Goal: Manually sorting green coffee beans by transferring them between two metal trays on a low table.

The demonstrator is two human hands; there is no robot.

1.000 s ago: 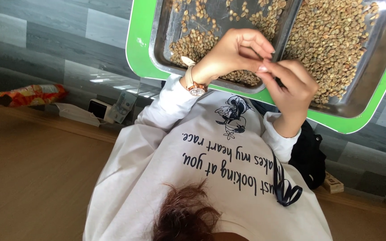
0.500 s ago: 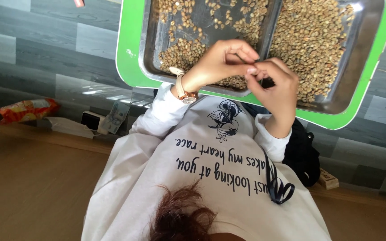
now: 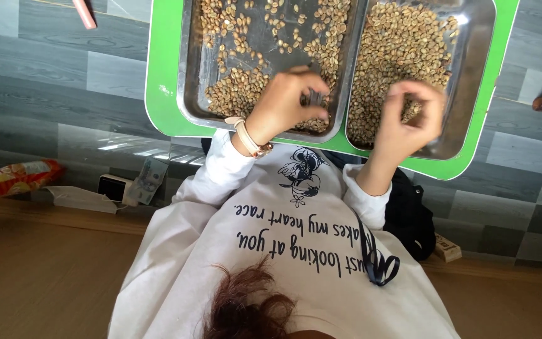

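A green tray [image 3: 164,94] holds two metal pans. The left pan [image 3: 192,94] has pale beans [image 3: 233,88] scattered thinly. In the right pan [image 3: 478,75], a thick layer of beans [image 3: 403,50] fills the bottom. My left hand [image 3: 283,103], a watch [image 3: 249,138] on its wrist, rests at the left pan's near edge with its fingers curled down on beans. My right hand [image 3: 409,119] hovers over the near end of the right pan, fingertips pinched together. What they pinch is hidden.
The tray lies on a grey tiled floor [image 3: 64,94]. At the left are a snack bag [image 3: 14,179], a small white box [image 3: 111,187] and a banknote [image 3: 145,179]. A black bag [image 3: 409,220] lies beside my right arm. A pink stick [image 3: 85,14] lies at top left.
My hands were together over the divide between the pans; they have drawn apart. The right hand has moved over the right pan, while the left stays at the left pan.
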